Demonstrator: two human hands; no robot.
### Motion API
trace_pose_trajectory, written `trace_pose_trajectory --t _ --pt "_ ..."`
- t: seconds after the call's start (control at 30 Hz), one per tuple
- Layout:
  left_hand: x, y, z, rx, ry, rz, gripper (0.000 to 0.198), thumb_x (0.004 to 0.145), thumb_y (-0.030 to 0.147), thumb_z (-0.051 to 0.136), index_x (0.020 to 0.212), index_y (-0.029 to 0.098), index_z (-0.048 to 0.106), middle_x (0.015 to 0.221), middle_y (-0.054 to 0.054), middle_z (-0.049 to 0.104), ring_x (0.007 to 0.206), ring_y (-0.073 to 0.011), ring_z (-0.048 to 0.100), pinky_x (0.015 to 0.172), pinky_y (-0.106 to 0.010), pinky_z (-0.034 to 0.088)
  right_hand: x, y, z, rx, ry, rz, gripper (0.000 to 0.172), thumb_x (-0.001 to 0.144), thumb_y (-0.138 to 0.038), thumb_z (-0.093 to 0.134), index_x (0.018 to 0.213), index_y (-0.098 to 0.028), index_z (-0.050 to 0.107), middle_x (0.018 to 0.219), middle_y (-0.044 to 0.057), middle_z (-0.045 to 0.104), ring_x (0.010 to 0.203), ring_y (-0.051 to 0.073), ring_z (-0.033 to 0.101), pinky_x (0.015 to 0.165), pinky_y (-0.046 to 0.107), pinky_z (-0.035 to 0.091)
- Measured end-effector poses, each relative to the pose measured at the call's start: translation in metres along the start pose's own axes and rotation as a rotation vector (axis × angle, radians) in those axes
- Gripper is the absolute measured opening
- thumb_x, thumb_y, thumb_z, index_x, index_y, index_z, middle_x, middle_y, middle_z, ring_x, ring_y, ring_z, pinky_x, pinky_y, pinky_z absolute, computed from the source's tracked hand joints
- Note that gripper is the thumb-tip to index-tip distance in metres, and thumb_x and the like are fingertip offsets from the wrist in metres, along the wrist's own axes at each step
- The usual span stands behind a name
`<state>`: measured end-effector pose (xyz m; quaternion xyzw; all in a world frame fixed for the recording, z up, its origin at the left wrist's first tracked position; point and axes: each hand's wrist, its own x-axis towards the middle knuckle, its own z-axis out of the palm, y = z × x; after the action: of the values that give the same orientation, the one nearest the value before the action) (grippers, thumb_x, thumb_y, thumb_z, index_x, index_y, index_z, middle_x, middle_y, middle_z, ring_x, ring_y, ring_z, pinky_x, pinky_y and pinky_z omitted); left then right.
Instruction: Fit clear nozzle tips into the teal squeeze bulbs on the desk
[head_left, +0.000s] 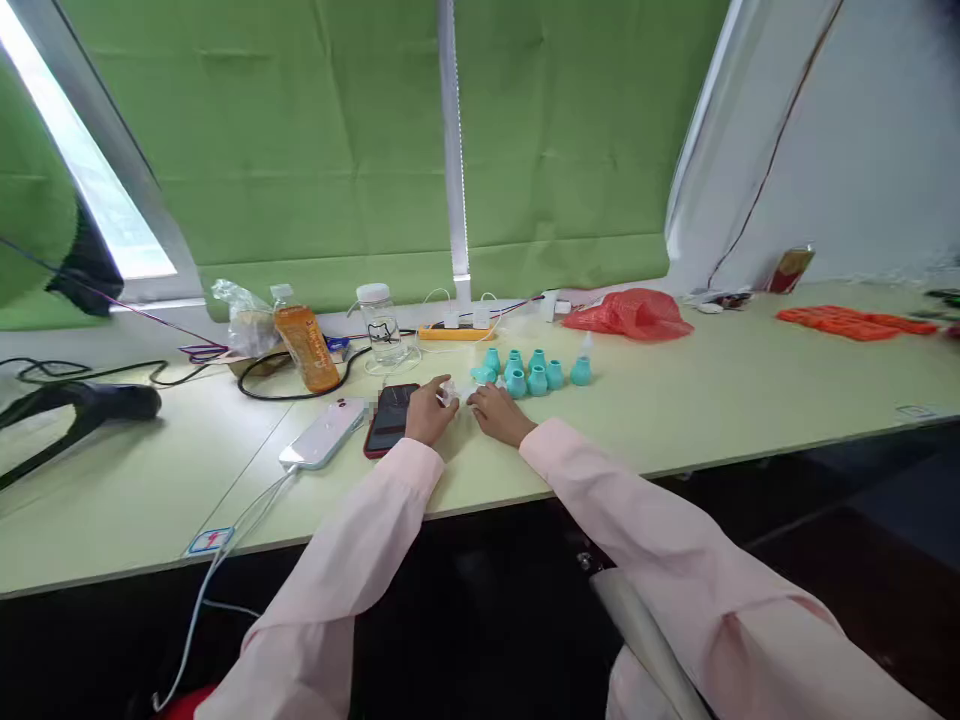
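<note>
My left hand [429,414] rests at the table's front, beside a dark phone [390,418], with its thumb and fingers closed on a small clear plastic piece [448,392]. Just to the right, my right hand [498,414] has its fingers curled down near whitish translucent pieces [472,394]; whatever is under its fingertips is too small to name. Beyond the right hand stand several small turquoise pot-shaped pieces [537,380], close together. One turquoise piece [580,371] at the right end has a translucent tip above it.
A pale phone [324,434] with a cable lies left. Behind are an orange drink bottle [306,345], a clear jar [382,325] and a yellow power strip [456,332]. A red plastic bag [630,314] and orange-red pieces [855,322] lie right. A black stand [82,410] is far left.
</note>
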<state>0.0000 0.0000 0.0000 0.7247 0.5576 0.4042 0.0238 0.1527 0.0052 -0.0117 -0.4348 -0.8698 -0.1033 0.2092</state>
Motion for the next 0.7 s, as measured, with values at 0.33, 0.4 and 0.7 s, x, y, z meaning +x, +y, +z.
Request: trace_pose_trajectory --t 0.33,0.4,0.7 --pt "-0.0011 0.0022 0.0002 0.005 -0.025 0.022 0.042 0.063 0.020 0.054 0.105 0.016 0.054 0.072 -0.002 0.060 0.055 -0.0114 0.054 0.060 -0.023 0.043 -0.0004 0.0001 0.0008 0.012 0.006 -0.011 0.020 0.082 -0.015 0.038 0.093 -0.014 0.055 0.092 0.009 0.054 0.092 0.022 0.042 0.072 0.032 0.035" --pt "-0.0012 0.0023 0.0004 0.004 -0.033 0.028 0.043 0.062 0.019 0.054 0.105 0.015 0.054 0.072 -0.002 0.060 0.055 -0.0112 0.054 0.061 -0.023 0.043 -0.0002 0.0009 0.0010 0.016 0.005 -0.018 0.020 0.082 -0.015 0.039 0.091 -0.013 0.056 0.089 0.009 0.054 0.091 0.022 0.042 0.072 0.032 0.035" --pt "-0.0019 0.0041 0.0020 0.000 -0.078 0.037 0.042 0.062 0.020 0.054 0.103 0.016 0.055 0.070 -0.002 0.059 0.055 -0.0113 0.054 0.061 -0.022 0.043 -0.0012 0.0042 0.0046 0.068 0.043 -0.025 0.020 0.079 -0.011 0.040 0.091 -0.014 0.056 0.087 0.008 0.056 0.090 0.022 0.043 0.067 0.030 0.036"
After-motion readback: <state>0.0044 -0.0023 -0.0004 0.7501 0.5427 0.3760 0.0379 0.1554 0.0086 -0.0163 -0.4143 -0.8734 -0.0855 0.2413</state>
